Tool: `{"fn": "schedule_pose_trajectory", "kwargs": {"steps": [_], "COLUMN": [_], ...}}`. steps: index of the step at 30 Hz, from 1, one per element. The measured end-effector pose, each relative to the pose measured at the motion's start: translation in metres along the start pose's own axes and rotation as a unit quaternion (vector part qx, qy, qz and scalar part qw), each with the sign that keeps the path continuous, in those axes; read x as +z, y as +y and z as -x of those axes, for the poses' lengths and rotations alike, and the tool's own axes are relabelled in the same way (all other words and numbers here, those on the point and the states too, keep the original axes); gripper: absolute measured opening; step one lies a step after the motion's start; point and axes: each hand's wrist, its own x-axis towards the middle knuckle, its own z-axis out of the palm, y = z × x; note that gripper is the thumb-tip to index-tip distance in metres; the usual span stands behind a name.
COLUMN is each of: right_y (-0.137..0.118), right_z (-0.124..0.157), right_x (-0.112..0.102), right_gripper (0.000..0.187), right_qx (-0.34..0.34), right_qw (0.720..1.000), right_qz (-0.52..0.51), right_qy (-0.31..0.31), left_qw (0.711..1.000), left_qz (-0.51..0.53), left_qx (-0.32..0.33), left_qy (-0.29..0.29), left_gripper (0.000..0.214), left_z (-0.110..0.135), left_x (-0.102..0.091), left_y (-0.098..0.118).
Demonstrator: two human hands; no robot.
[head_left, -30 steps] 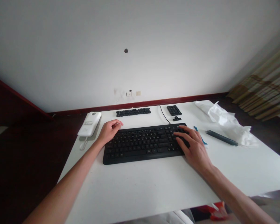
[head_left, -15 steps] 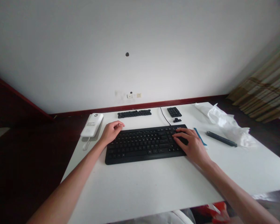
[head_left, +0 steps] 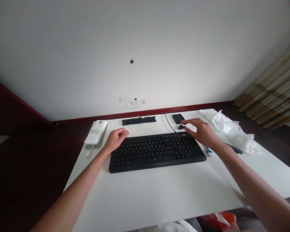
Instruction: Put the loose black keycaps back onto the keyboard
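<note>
A black keyboard (head_left: 154, 153) lies flat on the white table (head_left: 145, 193). My left hand (head_left: 116, 139) rests at its upper left corner with the fingers curled in; whether anything is inside them is hidden. Off the keyboard's upper right corner hovers my right hand (head_left: 199, 129), thumb and fingers apart. Its fingertips are beside a small cluster of loose black keycaps (head_left: 181, 127). Just behind that lies a block of keycaps (head_left: 177, 118), partly covered by the fingers. A long strip of black keycaps (head_left: 139, 120) sits farther left at the back.
A white power bank (head_left: 96, 132) with a short cable loop lies at the left. At the right are a crumpled white plastic bag (head_left: 232, 130) and a dark rod-like tool (head_left: 236, 149), partly behind my forearm. The keyboard's cord (head_left: 169, 122) runs toward the back edge.
My right hand has lifted off the keyboard's right side and moved up and away to the small keycap cluster. My left hand stays at the corner. The view has tilted slightly.
</note>
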Motion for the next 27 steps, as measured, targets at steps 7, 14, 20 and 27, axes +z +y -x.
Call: {"fn": "schedule_pose_trajectory", "kwargs": {"steps": [7, 14, 20, 27], "right_y": [0.051, 0.045, 0.048, 0.048], "right_z": [-0.029, -0.017, -0.018, -0.022], "right_x": [0.013, 0.022, 0.023, 0.019], "right_gripper": [0.038, 0.045, 0.048, 0.044], "right_qx": [-0.013, 0.0, 0.013, 0.019], "right_qw": [0.995, 0.997, 0.996, 0.994], "right_qz": [0.012, -0.021, -0.038, -0.025], "right_qy": [-0.098, -0.072, -0.082, -0.102], "left_qw": [1.0, 0.999, 0.999, 0.999], "left_qz": [-0.019, -0.027, -0.029, -0.032], "left_qx": [-0.005, -0.019, -0.033, -0.037], "left_qy": [-0.002, -0.009, -0.01, -0.011], "left_gripper": [0.028, 0.032, 0.03, 0.033], "left_z": [0.0, -0.001, -0.001, -0.001], "left_x": [0.0, 0.001, 0.0, 0.0], "left_y": [-0.001, -0.005, -0.004, -0.001]}}
